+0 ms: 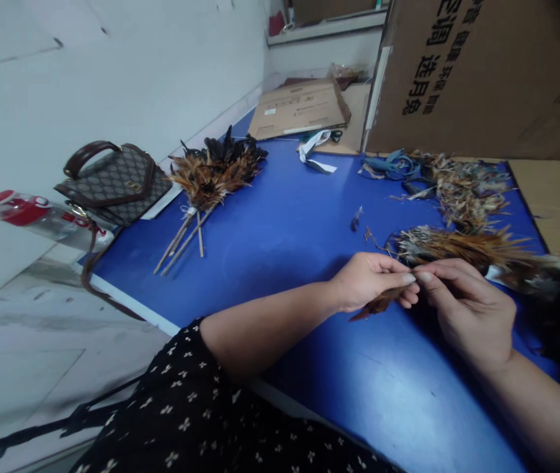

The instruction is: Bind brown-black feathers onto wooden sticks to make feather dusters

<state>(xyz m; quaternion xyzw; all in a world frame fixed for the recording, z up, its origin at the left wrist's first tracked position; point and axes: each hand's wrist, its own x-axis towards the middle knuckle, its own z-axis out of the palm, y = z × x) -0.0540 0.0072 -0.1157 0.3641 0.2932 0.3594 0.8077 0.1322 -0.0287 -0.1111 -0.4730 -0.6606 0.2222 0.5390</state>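
Brown feathers [383,301] are pinched in my left hand [371,282], their tips pointing down and to the left. My right hand [474,309] meets it at the quill ends, thumb and forefinger pressed together there; whether the right fingers hold the quills or something finer is too small to see. Just beyond the hands lies a bundle of golden-brown feathers [462,246]. Darker feathers [556,289] spread to the right of my right hand. A heap of loose feathers and fluff [472,187] sits farther back.
Feather bunches on sticks [211,174] lie at the table's left, near a handbag [117,180] and a tilted plastic bottle [48,217]. Scissors [334,135] and a white strip [312,150] lie behind. A blue cloth strip [391,164] adjoins the heap. A large carton [477,85] stands at the back right.
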